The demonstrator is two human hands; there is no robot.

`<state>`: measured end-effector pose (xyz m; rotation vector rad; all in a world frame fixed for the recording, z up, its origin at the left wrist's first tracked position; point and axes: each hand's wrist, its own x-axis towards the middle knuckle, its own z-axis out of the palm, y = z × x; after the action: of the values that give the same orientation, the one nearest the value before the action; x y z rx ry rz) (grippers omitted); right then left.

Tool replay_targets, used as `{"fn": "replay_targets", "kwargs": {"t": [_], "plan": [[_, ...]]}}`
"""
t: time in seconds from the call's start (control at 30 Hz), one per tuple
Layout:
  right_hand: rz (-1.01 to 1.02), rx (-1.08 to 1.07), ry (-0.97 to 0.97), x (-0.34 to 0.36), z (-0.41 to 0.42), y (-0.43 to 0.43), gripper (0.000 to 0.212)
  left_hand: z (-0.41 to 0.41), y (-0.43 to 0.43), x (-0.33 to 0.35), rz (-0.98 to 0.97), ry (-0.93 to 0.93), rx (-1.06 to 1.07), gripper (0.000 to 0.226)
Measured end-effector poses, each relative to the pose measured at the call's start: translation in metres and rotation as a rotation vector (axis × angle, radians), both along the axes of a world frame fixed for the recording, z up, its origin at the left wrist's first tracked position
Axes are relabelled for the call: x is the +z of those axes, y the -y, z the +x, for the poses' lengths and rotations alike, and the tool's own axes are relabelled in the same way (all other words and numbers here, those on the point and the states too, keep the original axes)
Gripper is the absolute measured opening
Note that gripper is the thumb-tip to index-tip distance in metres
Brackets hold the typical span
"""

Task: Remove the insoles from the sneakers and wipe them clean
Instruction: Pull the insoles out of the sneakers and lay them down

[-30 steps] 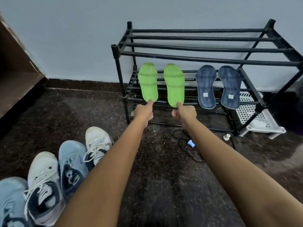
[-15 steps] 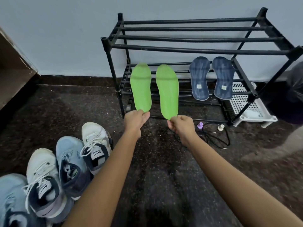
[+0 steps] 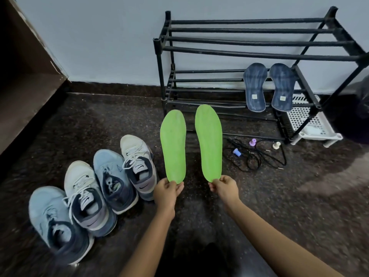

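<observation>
Head view: left hand [image 3: 166, 191], fingers curled, pinches the heel of the left green insole [image 3: 173, 146]. Right hand [image 3: 224, 187] likewise pinches the right green insole [image 3: 209, 142]. Toes point toward the shoe rack [image 3: 259, 54]. Four sneakers [image 3: 99, 186] stand on the floor [image 3: 299, 196], left.

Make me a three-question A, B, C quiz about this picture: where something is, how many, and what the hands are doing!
1. Where are the dark blue insoles? A on the black shoe rack; B in a bucket; C in a drawer.
2. How many sneakers stand on the floor? A two; B four; C six.
3. What do the left hand and right hand do? A lie flat; B each pinch a green insole; C tie laces.
Answers: 1 A, they lean on its bars. 2 B, four in a row. 3 B, each grips an insole's end.
</observation>
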<state>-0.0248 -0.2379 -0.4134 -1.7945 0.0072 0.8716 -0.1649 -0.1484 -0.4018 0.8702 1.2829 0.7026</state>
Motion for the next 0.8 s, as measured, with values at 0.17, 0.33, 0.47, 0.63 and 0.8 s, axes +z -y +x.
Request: {"fn": "replay_targets", "kwargs": {"t": [0.17,0.33,0.47,0.63,0.8], "plan": [[-0.130,0.048,0.042,-0.007,-0.013,0.003,0.013,-0.012,0.004,-0.016,-0.077,-0.074,0.025,0.022],[-0.195,0.080,-0.056,-0.024,-0.020,-0.007,0.019,-0.013,0.007,-0.032,-0.187,-0.142,0.030,0.022],[-0.218,0.132,-0.166,-0.041,-0.021,-0.013,0.018,-0.011,0.006,-0.043,-0.247,-0.247,-0.018,0.019],[-0.283,0.279,-0.171,-0.057,-0.012,-0.002,0.025,-0.006,0.008,-0.047,-0.250,-0.429,-0.006,0.025],[-0.265,0.210,-0.022,-0.052,0.035,0.025,0.038,0.023,0.017,-0.025,-0.071,-0.452,-0.077,0.034]]}}
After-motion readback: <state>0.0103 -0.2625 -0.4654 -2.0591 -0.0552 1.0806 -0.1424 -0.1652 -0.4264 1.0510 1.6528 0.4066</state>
